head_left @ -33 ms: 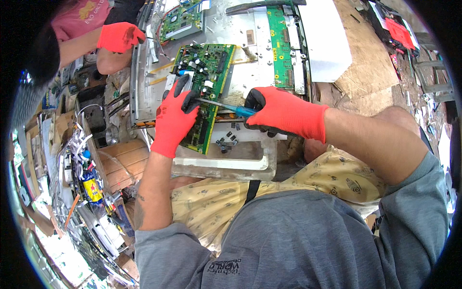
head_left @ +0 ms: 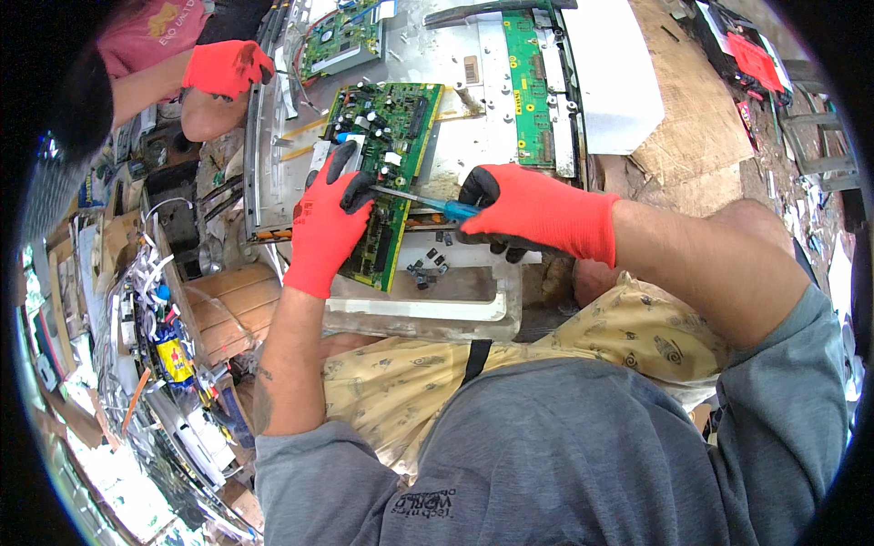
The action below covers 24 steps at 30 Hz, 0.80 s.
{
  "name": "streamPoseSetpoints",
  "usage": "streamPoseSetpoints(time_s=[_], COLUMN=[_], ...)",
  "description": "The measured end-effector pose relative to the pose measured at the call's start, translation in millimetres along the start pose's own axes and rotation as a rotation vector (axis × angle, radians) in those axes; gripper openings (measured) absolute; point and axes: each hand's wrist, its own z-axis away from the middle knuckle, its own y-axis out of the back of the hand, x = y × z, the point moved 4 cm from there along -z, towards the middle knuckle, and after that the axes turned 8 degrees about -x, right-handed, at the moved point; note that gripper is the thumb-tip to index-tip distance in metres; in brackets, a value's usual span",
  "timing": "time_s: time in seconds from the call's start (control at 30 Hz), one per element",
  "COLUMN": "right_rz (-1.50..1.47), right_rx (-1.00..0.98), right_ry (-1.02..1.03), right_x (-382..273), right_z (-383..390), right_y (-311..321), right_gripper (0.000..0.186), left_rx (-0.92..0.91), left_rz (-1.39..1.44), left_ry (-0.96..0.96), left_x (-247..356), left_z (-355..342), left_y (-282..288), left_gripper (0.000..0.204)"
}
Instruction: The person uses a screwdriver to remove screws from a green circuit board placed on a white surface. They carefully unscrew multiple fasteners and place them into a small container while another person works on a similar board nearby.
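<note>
A green circuit board (head_left: 401, 196) with many small components lies tilted across the near edge of a large flat panel (head_left: 455, 64). My left hand (head_left: 332, 218), in a red glove with black fingertips, is closed on the board's left part. In my right hand (head_left: 519, 211), gloved alike, is a screwdriver (head_left: 457, 210) with a see-through blue handle. Its shaft points left over the board, and the tip is hidden at my left fingers. Several small black parts (head_left: 428, 267) lie loose just right of the board's lower end.
A co-worker's red-gloved hand (head_left: 228, 69) is at the panel's left edge. Another green board (head_left: 341, 44) sits at the far left of the panel, a long narrow one (head_left: 530, 91) at its right. Cardboard (head_left: 692, 109) lies to the right, heaped scrap (head_left: 164, 337) to the left.
</note>
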Motion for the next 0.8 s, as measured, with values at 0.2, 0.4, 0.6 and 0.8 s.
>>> streamPoseSetpoints(time_s=[0.2, 0.4, 0.6, 0.8], right_rz=[-0.123, 0.179, 0.011, 0.285], right_rx=[-0.181, 0.106, -0.282, 0.057], right_ry=[-0.102, 0.064, 0.017, 0.059], right_x=[0.0, 2.0, 5.4, -13.1], right_z=[-5.2, -7.2, -8.7, 2.1], right_y=[6.7, 2.0, 3.5, -3.9], right_gripper=[0.034, 0.033, 0.032, 0.033], left_rx=[0.021, -0.045, 0.0, -0.045], left_rz=[-0.018, 0.009, -0.067, -0.101], left_ry=[0.001, -0.026, -0.028, -0.018], left_x=[-11.1, 0.9, -8.0, 3.2], left_z=[-1.6, -3.4, -2.8, -2.4], left_y=[-1.7, 4.1, 0.2, 7.2], left_gripper=[0.035, 0.038, 0.036, 0.032])
